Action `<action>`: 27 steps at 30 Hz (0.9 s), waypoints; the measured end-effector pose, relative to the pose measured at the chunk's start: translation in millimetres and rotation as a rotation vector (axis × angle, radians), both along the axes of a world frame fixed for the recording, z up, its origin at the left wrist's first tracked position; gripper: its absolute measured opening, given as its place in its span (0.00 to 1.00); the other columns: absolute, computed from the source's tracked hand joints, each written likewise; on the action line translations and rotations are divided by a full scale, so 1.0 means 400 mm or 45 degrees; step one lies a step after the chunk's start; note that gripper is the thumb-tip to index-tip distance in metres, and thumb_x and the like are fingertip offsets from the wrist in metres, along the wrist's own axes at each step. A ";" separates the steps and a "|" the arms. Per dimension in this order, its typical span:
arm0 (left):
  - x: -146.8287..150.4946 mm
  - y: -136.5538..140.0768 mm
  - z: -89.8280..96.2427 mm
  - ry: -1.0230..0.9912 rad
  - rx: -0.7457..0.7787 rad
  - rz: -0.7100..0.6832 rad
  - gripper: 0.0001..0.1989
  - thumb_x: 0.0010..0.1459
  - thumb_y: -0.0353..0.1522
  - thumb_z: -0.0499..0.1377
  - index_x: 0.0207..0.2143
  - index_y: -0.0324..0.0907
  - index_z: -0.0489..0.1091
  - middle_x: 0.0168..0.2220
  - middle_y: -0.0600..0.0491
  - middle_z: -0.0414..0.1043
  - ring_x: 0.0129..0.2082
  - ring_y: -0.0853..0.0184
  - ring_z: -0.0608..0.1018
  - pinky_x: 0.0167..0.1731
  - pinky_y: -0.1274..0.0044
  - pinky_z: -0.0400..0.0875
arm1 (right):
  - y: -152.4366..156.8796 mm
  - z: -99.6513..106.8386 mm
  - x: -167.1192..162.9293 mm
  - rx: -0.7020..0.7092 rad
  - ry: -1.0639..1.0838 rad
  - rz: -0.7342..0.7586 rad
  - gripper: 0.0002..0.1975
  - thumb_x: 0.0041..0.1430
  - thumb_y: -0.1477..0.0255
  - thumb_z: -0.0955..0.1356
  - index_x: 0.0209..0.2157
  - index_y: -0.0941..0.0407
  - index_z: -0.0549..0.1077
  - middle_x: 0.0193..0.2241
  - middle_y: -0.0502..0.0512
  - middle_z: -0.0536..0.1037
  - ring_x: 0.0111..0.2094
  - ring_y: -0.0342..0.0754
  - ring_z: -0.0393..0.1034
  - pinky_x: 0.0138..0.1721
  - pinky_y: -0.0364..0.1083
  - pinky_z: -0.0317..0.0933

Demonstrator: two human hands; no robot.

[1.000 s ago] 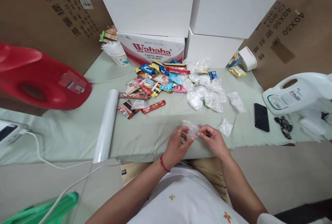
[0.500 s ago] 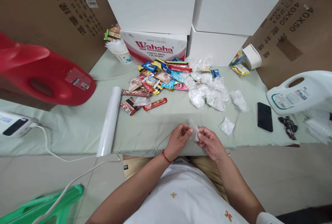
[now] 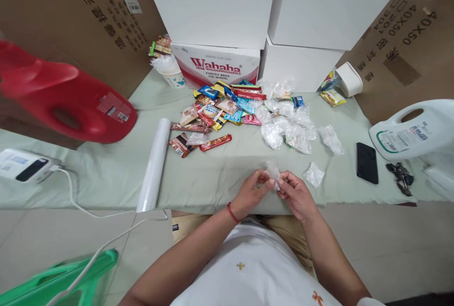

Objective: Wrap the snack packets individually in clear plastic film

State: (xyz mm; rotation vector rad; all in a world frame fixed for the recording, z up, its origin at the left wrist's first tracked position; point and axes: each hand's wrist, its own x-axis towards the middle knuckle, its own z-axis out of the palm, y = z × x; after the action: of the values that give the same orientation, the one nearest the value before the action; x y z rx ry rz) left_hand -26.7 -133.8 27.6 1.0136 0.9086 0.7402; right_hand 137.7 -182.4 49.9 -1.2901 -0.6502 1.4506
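Note:
Between my two hands is a small clear plastic bag, held just above the table's front edge. My left hand pinches its left side between thumb and fingers, a red string round the wrist. On the other side my right hand is closed on it too. A folded clear plastic packet lies on the cloth to the right of my right hand. Farther back are a heap of crumpled clear plastic bags and, left of it, a pile of wrapped snacks. A red snack bar lies nearest me.
A roll of plastic film lies on the left, near a white device with a cable. A red jug stands behind. To the right are a black phone, a white jug and dark keys. White boxes wall the back.
The whole view has shifted slightly, so things sit a little farther right. Both hands still hold the plastic bag, and my fingers have moved slightly on it.

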 end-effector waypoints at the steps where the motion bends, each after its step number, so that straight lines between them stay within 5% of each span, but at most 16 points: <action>1: 0.007 0.002 -0.007 -0.024 -0.019 0.038 0.24 0.50 0.52 0.69 0.32 0.41 0.70 0.32 0.54 0.69 0.33 0.68 0.71 0.33 0.77 0.70 | 0.002 0.004 -0.012 0.000 0.034 0.018 0.21 0.47 0.54 0.80 0.29 0.54 0.72 0.23 0.45 0.62 0.25 0.41 0.52 0.26 0.42 0.52; 7: -0.069 0.041 -0.044 -0.193 -0.221 0.312 0.25 0.44 0.48 0.74 0.29 0.42 0.67 0.30 0.58 0.64 0.30 0.72 0.68 0.31 0.80 0.70 | 0.002 -0.014 0.049 -0.021 -0.066 -0.097 0.22 0.46 0.53 0.80 0.30 0.53 0.72 0.25 0.45 0.62 0.25 0.41 0.52 0.25 0.42 0.52; 11: -0.115 0.046 -0.026 -0.345 -0.285 0.264 0.24 0.46 0.45 0.74 0.30 0.41 0.66 0.36 0.56 0.69 0.34 0.71 0.72 0.36 0.76 0.74 | 0.011 -0.026 0.103 -0.002 -0.637 -0.070 0.21 0.53 0.50 0.75 0.30 0.54 0.74 0.25 0.48 0.67 0.26 0.44 0.56 0.27 0.44 0.54; 14: -0.112 0.039 -0.013 -0.328 -0.191 0.242 0.23 0.49 0.45 0.74 0.30 0.41 0.67 0.37 0.55 0.70 0.34 0.72 0.71 0.38 0.77 0.72 | 0.037 0.002 0.077 0.237 -1.030 -0.093 0.19 0.59 0.54 0.73 0.44 0.52 0.77 0.40 0.55 0.75 0.27 0.44 0.59 0.32 0.47 0.61; 16: -0.105 0.037 -0.010 -0.307 -0.122 0.221 0.22 0.50 0.46 0.73 0.30 0.40 0.68 0.35 0.55 0.70 0.34 0.72 0.71 0.37 0.78 0.69 | 0.062 0.026 0.037 0.421 -1.084 0.076 0.24 0.59 0.59 0.74 0.55 0.47 0.75 0.52 0.58 0.74 0.26 0.43 0.62 0.33 0.48 0.64; 20: -0.112 0.050 -0.007 -0.303 -0.119 0.326 0.21 0.50 0.45 0.73 0.31 0.41 0.69 0.34 0.56 0.70 0.34 0.72 0.71 0.38 0.78 0.72 | 0.100 0.040 -0.031 0.699 -1.124 0.252 0.09 0.67 0.68 0.68 0.46 0.49 0.80 0.40 0.55 0.78 0.29 0.45 0.69 0.32 0.46 0.65; 24: -0.142 0.073 -0.001 -0.334 -0.266 0.585 0.23 0.43 0.41 0.77 0.30 0.41 0.68 0.32 0.59 0.68 0.33 0.72 0.72 0.39 0.75 0.78 | 0.090 0.018 -0.043 1.016 -1.246 0.131 0.12 0.68 0.77 0.66 0.45 0.50 0.80 0.37 0.54 0.77 0.35 0.46 0.72 0.34 0.45 0.66; 27: -0.151 0.081 0.002 -0.441 -0.465 0.619 0.23 0.42 0.40 0.77 0.31 0.41 0.68 0.31 0.58 0.71 0.32 0.71 0.75 0.37 0.73 0.80 | 0.065 0.000 -0.045 1.162 -1.310 0.181 0.16 0.66 0.82 0.66 0.46 0.49 0.79 0.37 0.54 0.78 0.36 0.46 0.70 0.37 0.45 0.66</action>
State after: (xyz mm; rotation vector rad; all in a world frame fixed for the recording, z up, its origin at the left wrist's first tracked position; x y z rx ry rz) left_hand -87.0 -101.5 28.4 0.3233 0.9484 1.0701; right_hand 119.7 -156.2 49.8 -1.1447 -1.8361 0.3219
